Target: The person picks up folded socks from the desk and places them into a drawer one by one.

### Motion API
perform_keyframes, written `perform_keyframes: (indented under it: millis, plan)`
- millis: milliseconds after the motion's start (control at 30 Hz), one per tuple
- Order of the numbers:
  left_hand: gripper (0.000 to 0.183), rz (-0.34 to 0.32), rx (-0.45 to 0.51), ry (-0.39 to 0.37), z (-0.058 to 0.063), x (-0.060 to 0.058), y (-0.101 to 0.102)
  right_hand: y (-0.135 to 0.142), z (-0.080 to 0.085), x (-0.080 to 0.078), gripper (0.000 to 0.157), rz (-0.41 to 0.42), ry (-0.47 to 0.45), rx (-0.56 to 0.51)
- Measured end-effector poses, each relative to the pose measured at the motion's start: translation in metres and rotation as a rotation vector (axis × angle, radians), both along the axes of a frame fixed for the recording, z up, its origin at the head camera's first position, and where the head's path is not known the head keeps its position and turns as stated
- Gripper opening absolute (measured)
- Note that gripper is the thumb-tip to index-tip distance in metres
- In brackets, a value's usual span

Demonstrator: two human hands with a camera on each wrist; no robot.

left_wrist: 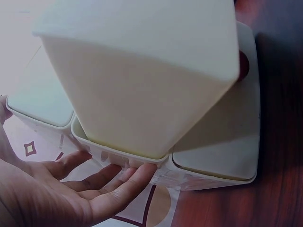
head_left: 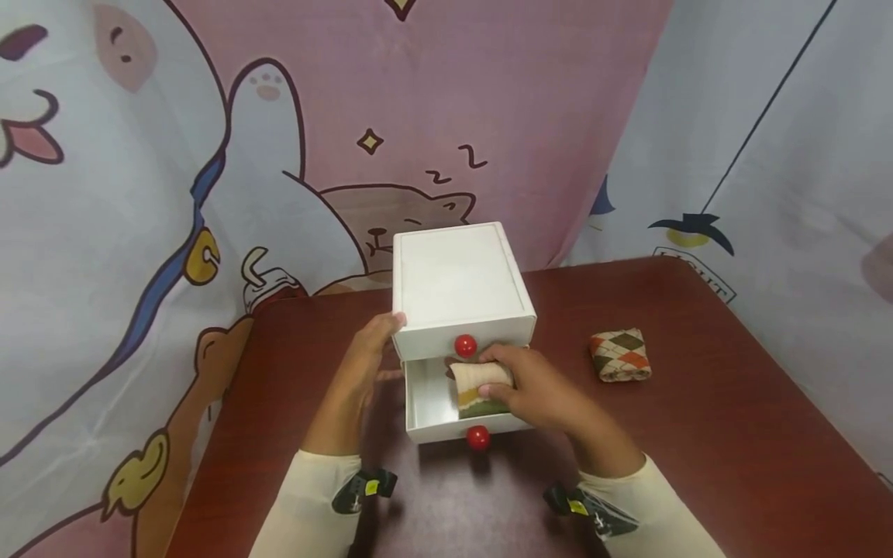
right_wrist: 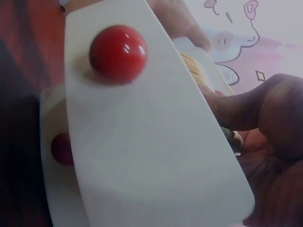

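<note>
A white drawer cabinet (head_left: 460, 275) with red knobs stands on the table, one drawer (head_left: 429, 395) below its top one pulled out. My right hand (head_left: 537, 384) reaches over that drawer and pinches a folded sock (head_left: 470, 380) in cream, ochre and green between thumb and fingers. In the right wrist view, the drawer front (right_wrist: 156, 137) hides most of the sock. My left hand (head_left: 366, 353) rests against the cabinet's left side, thumb at the top front corner. The left wrist view shows its fingers (left_wrist: 113, 194) extended along the cabinet wall beside the pulled-out drawer.
Another folded sock (head_left: 621, 355), with an argyle pattern in cream, orange and olive, lies on the red-brown table (head_left: 698, 403) to the right of the cabinet. A printed cloth (head_left: 418, 93) with cartoon animals hangs behind the table and along its sides.
</note>
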State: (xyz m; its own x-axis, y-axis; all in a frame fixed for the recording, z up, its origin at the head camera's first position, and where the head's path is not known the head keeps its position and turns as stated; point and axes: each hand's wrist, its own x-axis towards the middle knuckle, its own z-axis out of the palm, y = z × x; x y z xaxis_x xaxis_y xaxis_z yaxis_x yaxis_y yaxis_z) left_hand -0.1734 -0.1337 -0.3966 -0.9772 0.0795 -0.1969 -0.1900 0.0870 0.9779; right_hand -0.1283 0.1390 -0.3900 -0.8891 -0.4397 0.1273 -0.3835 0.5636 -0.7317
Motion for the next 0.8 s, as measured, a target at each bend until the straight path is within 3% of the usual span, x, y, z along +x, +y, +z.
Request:
perform_keyframes:
  millis: [333, 600, 800]
  plan:
    - [0.063, 0.005, 0.001, 0.002, -0.001, 0.0, 0.001, -0.012, -0.002, -0.003, 0.022, -0.001, -0.081, 0.038]
    - [0.061, 0.008, 0.0, -0.003, 0.0, 0.002, 0.002, -0.019, 0.001, -0.005, 0.027, 0.006, -0.172, 0.169]
    - [0.061, 0.007, -0.002, 0.001, 0.0, 0.001, 0.001, -0.027, 0.006, -0.003, 0.031, -0.015, -0.156, 0.284]
